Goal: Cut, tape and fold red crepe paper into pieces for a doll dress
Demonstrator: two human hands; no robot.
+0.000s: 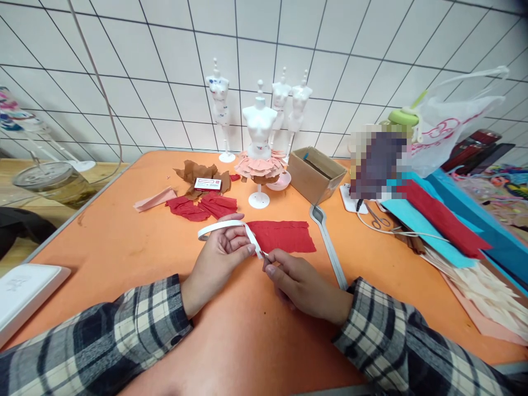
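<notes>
A roll of white tape (223, 224) is looped around the fingers of my left hand (220, 250), which grips it near the table's middle. From the roll a strip runs down toward my right hand (291, 278). There, thumb and forefinger are pinched at the strip's free end; a small dark bit shows between them, too small to name. Just behind both hands lies a flat piece of red crepe paper (284, 236). Farther back stands a small white dress form (259, 121) with a ruffled pink paper skirt (260, 163) over brown paper.
Crumpled red paper (202, 207), brown paper (198, 173) and a small box (207, 184) lie left of centre. A cardboard box (315, 175), grey ruler-like strip (330, 247), scissors (377, 217) and coloured paper stacks (441, 217) are rightward. A white case (31, 294) sits left.
</notes>
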